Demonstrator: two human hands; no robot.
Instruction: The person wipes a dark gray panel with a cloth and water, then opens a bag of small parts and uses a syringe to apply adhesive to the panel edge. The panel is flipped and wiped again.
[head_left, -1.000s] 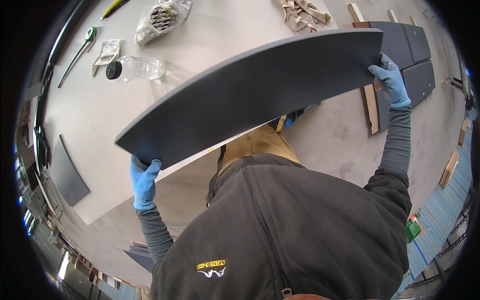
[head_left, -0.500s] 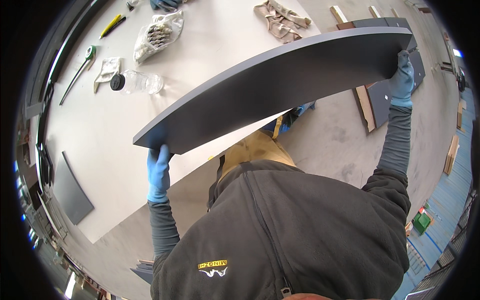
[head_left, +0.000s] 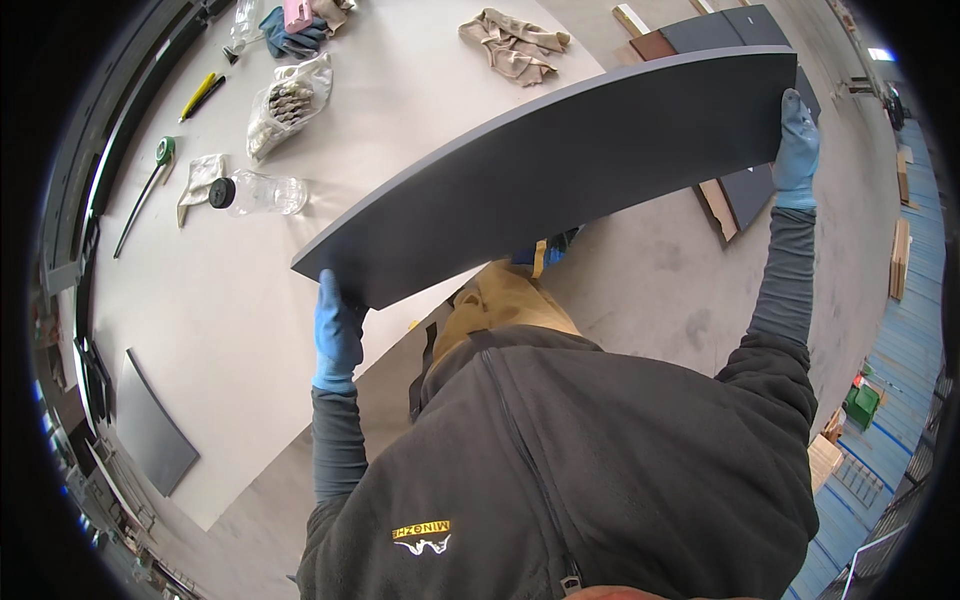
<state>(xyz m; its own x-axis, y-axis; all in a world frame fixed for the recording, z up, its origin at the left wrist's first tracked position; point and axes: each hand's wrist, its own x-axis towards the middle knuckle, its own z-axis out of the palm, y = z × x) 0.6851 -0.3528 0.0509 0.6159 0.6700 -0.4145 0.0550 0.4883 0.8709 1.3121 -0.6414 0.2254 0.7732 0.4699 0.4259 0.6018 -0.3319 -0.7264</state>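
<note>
A long dark grey board (head_left: 560, 165) is held up in front of me, tilted so that its right end sits higher in view. My left hand (head_left: 338, 330), in a blue glove, is closed around its left end, the thumb on the face. At the other end my right hand (head_left: 797, 150), gloved alike, grips the short edge; its fingers behind the board are hidden. The board's left part hangs over a pale worktable (head_left: 230, 330), and its right part is over the floor.
On the table lie a clear bottle (head_left: 265, 193) with a black cap, a bag of metal hardware (head_left: 290, 105), a tape measure (head_left: 165, 151), a yellow knife (head_left: 198, 95), cloths (head_left: 512, 45) and a smaller grey panel (head_left: 152, 425). More dark boards (head_left: 715, 32) are stacked at the far right.
My view has shifted, so the table's things sit lower and further left. The board remains in both hands, its left end a little further right and higher in view.
</note>
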